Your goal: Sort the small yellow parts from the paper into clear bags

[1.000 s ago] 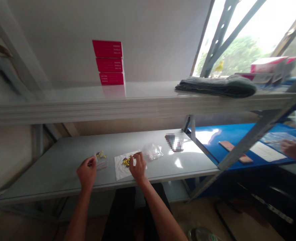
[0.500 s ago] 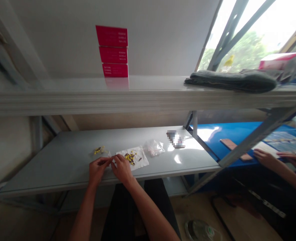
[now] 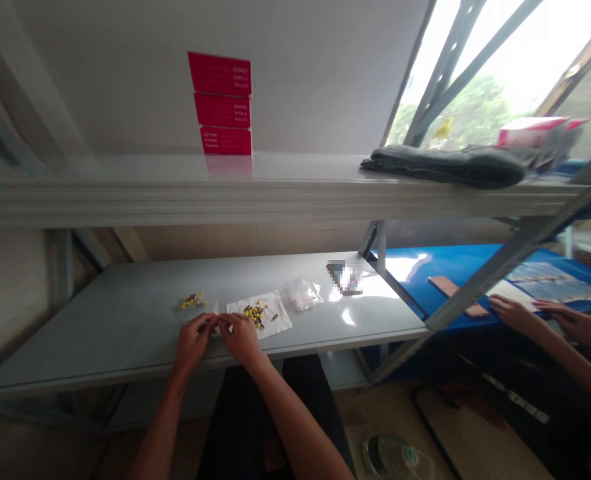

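My left hand [image 3: 195, 337] and my right hand [image 3: 239, 335] meet fingertip to fingertip just above the front of the grey shelf table [image 3: 140, 313]. Both are closed in a pinch; whatever lies between the fingers is too small to name. Right beside my right hand, a white sheet [image 3: 281, 321] carries a heap of small yellow and dark brown pieces [image 3: 254, 313]. Beyond my left hand lies a clear plastic bag [image 3: 191, 301] with similar yellow pieces in it. Another crumpled clear bag [image 3: 301, 295] rests right of the sheet.
A blurred-out item [image 3: 344, 277] lies at the table's right. Above runs a shelf [image 3: 300, 167] with stacked red boxes [image 3: 224, 110] and folded grey cloth [image 3: 443, 165]. At right, another person's hands [image 3: 515, 313] rest by a blue table [image 3: 440, 257] holding a pink phone-like slab [image 3: 453, 292].
The whole view has shifted slightly, so most things sit a little further left. My hands stay together in a pinch, with the fingertips slightly closer together.
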A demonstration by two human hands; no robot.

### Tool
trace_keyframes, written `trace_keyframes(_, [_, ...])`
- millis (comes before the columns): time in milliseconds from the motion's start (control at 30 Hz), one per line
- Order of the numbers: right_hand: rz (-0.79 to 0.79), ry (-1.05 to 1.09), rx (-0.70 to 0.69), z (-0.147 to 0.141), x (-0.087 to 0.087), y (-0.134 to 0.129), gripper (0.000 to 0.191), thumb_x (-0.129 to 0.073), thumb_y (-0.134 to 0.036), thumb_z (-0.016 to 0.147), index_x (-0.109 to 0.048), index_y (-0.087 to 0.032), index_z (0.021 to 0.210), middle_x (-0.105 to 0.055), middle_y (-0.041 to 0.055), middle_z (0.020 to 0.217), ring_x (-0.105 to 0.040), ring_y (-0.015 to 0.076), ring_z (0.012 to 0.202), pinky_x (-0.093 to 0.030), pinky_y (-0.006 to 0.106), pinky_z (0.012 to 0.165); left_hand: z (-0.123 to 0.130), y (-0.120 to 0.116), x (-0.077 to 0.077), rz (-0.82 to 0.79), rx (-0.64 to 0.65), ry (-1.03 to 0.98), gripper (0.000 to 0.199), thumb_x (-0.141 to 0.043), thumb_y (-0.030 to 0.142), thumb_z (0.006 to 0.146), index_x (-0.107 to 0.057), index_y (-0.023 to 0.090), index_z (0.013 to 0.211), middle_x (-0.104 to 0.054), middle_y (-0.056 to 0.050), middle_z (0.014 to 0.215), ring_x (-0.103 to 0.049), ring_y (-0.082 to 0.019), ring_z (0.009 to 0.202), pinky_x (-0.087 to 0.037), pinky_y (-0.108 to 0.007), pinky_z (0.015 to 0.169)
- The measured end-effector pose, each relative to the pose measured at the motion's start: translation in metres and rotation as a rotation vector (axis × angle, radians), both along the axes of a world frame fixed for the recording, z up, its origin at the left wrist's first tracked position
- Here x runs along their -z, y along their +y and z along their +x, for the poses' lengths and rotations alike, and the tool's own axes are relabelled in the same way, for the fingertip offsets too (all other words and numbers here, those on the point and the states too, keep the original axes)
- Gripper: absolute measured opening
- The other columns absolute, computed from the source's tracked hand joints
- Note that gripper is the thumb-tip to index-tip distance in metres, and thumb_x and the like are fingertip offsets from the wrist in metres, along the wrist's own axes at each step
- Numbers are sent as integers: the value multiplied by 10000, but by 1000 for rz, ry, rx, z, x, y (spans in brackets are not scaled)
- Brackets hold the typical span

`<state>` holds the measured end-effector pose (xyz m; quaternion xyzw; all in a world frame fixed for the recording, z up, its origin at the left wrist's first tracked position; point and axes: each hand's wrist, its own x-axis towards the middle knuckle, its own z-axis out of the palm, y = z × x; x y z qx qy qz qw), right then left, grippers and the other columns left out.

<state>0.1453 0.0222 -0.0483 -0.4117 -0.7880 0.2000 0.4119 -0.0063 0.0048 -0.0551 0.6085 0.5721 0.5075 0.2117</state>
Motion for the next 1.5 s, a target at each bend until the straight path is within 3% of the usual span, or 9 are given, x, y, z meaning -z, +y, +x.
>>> trace_keyframes(200, [-11,32,-21,2,-2,-1,261,-498,-160,972,-752,-209,936,-754,41,853,-681,157,800,-448,209,768,10,-7,-4,63,-46,62,329,-580,489,893,-694,181,870,-718,-48,841,-674,-184,681,-532,-263,620])
trace_keyframes(433, [-11,47,-56,0,2,1,222,-555,-162,931,-754,-218,1011,-768,38,891,-698,164,821,-455,207,786,10,-4,-2,147,-52,176,303,-508,431,932,-676,185,873,-706,-68,871,-670,-210,806,-522,-296,729])
trace_keyframes(733, [-20,12,-61,0,3,1,264,-496,-143,971,-749,-211,934,-767,35,883,-698,154,817,-447,193,769,12,-5,1,137,-55,230,275,-475,382,950,-648,190,856,-655,-48,813,-619,-192,728,-488,-293,689])
trace_keyframes(1000, [-36,17,-9,0,4,1,188,-574,-138,909,-752,-198,924,-754,49,862,-680,165,804,-446,208,759,12,-5,0,141,-45,235,218,-522,340,908,-597,194,764,-612,-8,740,-586,-164,705,-459,-263,687])
trace_keyframes(1233, [-115,93,203,-1,4,6,223,-526,-89,884,-705,-163,996,-703,47,848,-635,164,766,-453,241,752,15,-8,-2,135,-140,278,200,-539,285,828,-520,209,644,-523,37,613,-503,-137,605,-408,-248,632])
trace_keyframes(1400, [43,-37,-3,2,2,1,308,-507,-89,907,-714,-227,1090,-639,57,1003,-611,169,890,-465,248,798,13,-11,-11,52,-168,83,271,-518,340,845,-502,213,606,-459,50,527,-457,-136,529,-372,-241,530])
trace_keyframes(1500, [56,-36,-18,1,5,1,407,-498,-57,901,-705,-226,1207,-621,84,1079,-612,170,897,-483,260,823,11,-10,-11,30,-130,31,334,-539,358,844,-455,213,555,-413,50,505,-433,-133,515,-359,-242,508])
